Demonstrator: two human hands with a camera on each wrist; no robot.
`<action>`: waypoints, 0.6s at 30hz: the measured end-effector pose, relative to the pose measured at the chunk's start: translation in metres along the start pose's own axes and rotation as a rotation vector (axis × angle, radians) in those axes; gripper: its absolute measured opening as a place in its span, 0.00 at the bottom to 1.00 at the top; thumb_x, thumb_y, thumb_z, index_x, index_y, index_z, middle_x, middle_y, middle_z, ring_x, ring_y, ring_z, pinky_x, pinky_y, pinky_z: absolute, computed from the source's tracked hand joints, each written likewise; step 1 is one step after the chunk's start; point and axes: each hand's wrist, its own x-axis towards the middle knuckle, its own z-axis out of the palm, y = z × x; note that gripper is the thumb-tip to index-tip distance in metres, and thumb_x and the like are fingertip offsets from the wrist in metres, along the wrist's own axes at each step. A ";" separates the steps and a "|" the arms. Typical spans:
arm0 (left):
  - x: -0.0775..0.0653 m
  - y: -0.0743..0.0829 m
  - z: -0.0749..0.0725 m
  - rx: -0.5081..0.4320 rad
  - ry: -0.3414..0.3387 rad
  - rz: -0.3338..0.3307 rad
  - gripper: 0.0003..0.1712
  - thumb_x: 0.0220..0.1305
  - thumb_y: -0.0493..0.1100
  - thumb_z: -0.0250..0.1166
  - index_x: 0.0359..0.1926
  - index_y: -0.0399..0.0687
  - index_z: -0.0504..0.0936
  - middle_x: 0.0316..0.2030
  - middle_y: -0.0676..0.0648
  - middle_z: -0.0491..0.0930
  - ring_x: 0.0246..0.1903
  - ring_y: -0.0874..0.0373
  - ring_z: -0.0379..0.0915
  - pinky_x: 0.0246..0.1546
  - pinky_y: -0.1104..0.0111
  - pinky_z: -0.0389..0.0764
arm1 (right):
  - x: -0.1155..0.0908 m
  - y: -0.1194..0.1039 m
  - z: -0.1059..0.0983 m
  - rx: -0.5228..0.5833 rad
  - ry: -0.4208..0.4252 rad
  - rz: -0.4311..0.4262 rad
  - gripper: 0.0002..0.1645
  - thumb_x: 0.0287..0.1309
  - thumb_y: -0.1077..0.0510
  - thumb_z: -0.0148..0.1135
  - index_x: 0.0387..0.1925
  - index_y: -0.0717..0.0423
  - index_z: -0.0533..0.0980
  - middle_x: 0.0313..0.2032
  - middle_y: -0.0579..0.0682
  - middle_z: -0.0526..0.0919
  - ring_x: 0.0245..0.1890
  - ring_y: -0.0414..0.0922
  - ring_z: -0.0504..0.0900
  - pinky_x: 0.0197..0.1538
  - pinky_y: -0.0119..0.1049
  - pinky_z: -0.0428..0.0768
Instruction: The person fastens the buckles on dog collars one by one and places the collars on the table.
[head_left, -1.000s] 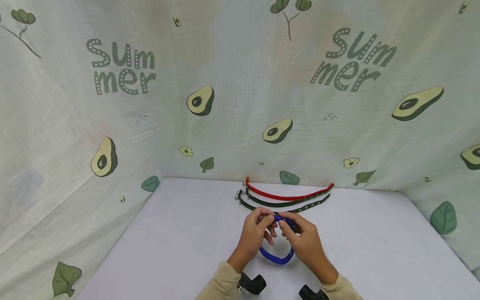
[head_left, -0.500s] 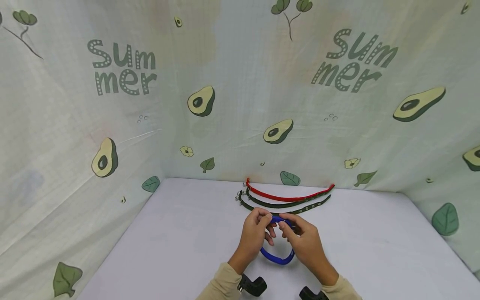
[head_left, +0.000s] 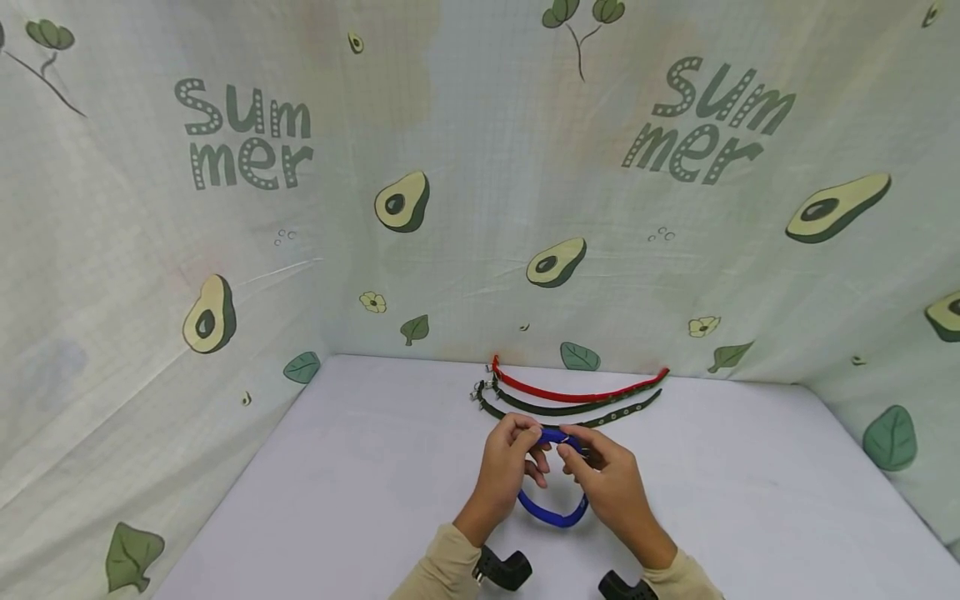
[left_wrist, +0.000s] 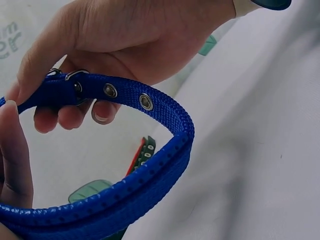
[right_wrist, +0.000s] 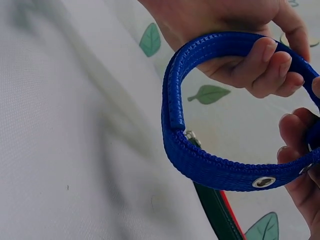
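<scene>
A blue pet collar [head_left: 551, 512] hangs in a closed loop between my hands, over the white table. My left hand [head_left: 498, 471] pinches the top of the loop between thumb and fingers. Beside it, my right hand [head_left: 615, 483] grips the collar at its metal buckle. In the left wrist view, the right hand [left_wrist: 135, 40] holds the buckle [left_wrist: 77, 75], and the strap with round metal eyelets [left_wrist: 146, 102] runs through it. The padded inner side of the collar [right_wrist: 175, 95] shows in the right wrist view, where the left hand [right_wrist: 240, 25] is behind the loop.
Behind my hands, a red collar [head_left: 555, 393] and two dark collars [head_left: 558, 409] lie side by side near the back of the white table [head_left: 375, 467]. A printed cloth [head_left: 480, 208] stands around the table's back and sides.
My left fingertips have shifted slightly left, and a little more blue strap shows between the two hands. The right hand keeps its grip at the buckle.
</scene>
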 end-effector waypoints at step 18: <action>0.000 0.006 -0.007 0.128 -0.091 0.054 0.14 0.77 0.41 0.54 0.54 0.39 0.79 0.36 0.42 0.83 0.25 0.58 0.78 0.27 0.68 0.83 | -0.001 -0.001 0.000 -0.014 0.004 0.086 0.14 0.65 0.61 0.66 0.52 0.52 0.81 0.33 0.44 0.86 0.25 0.42 0.83 0.28 0.36 0.83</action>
